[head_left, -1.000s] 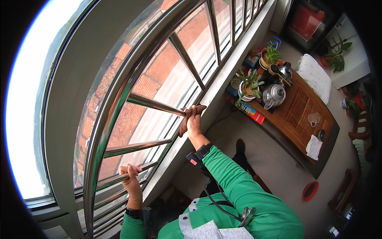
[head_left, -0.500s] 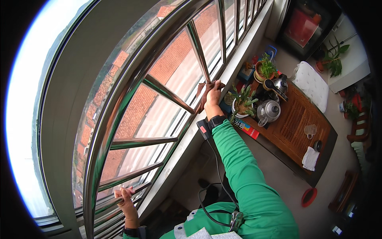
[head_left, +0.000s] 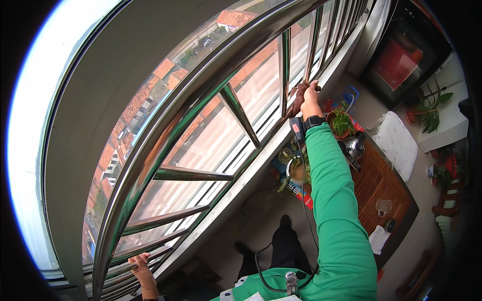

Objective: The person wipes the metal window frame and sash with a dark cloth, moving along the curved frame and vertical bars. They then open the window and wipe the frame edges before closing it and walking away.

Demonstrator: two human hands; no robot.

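Note:
My right hand (head_left: 311,103), at the end of an outstretched arm, grips a brown cloth (head_left: 298,96) pressed against the lower rail of the metal window railing. The cloth is bunched near the foot of an upright bar. At the lower left, my left hand (head_left: 142,270) is closed round one of the railing's bars (head_left: 193,174). Shiny and round, these bars run between a thick curved top rail (head_left: 131,185) and the lower rail. A small dark box (head_left: 297,129) with a cable is at my right wrist.
Below the railing runs a white ledge (head_left: 251,166). To the right stands a wooden tea table (head_left: 384,175) with a metal kettle (head_left: 355,146), a glass cup (head_left: 383,206) and a white cloth (head_left: 378,239). Potted plants (head_left: 341,123) crowd between table and ledge. A cable (head_left: 307,210) hangs beside my right arm.
My right hand has moved farther along the lower rail with the cloth, away from my body. My left hand stays on the railing. The whole view has shifted, and my legs now show.

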